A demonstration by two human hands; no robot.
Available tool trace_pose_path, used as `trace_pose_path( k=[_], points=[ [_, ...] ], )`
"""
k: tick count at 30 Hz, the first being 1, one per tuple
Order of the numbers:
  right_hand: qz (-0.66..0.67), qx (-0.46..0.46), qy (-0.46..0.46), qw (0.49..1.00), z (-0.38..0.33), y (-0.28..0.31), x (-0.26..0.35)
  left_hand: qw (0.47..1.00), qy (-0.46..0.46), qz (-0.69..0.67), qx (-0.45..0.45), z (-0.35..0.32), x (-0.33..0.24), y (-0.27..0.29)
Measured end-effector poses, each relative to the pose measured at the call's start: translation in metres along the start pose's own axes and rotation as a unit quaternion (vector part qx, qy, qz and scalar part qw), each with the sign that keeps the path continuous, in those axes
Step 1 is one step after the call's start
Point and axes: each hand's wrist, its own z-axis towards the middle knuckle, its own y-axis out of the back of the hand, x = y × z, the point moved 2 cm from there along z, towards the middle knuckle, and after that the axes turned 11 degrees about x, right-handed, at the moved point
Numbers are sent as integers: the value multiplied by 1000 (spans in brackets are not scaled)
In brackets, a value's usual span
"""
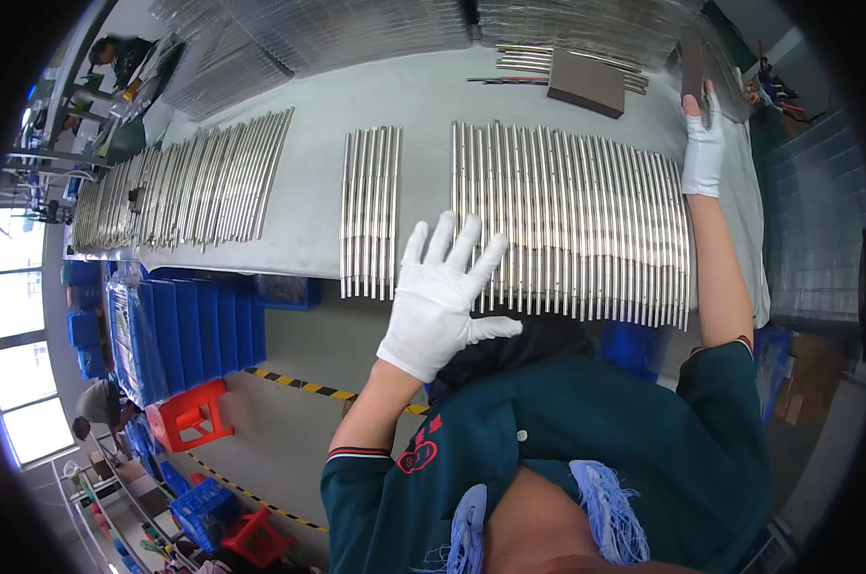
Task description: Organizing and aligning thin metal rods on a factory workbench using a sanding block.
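My left hand (438,297), in a white glove, has its fingers spread and holds nothing. It is over the near ends of the metal rods, across the gap between a narrow group of rods (370,191) and a wide row of rods (567,220). These silvery rods lie side by side, their near ends sticking out past the table edge. At the far right, my right hand (705,153) wears a white glove with bare fingertips. Its thumb and fingers grip the near end of a grey-brown block (691,62).
A third group of rods (194,182) lies on the left of the white-covered table (309,182), with a small dark object on it. Another grey-brown block (600,81) rests on rods at the back. Clear plastic trays (376,29) are stacked behind. Blue crates (199,325) stand below left.
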Motion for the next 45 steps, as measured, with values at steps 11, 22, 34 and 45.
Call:
trace_pose_path(
  k=[11,22,34,45],
  points=[
    [1,-9,10,1000,-3,3,8,999,-27,8,37,6,-7,-2],
    [13,-15,24,1000,-1,5,4,998,32,53,8,-16,17,3],
    [15,-38,24,999,-3,1,11,997,-60,-9,45,11,-17,-2],
    [222,-57,-61,972,-1,12,-9,994,-15,92,51,5,1,6]
  ],
)
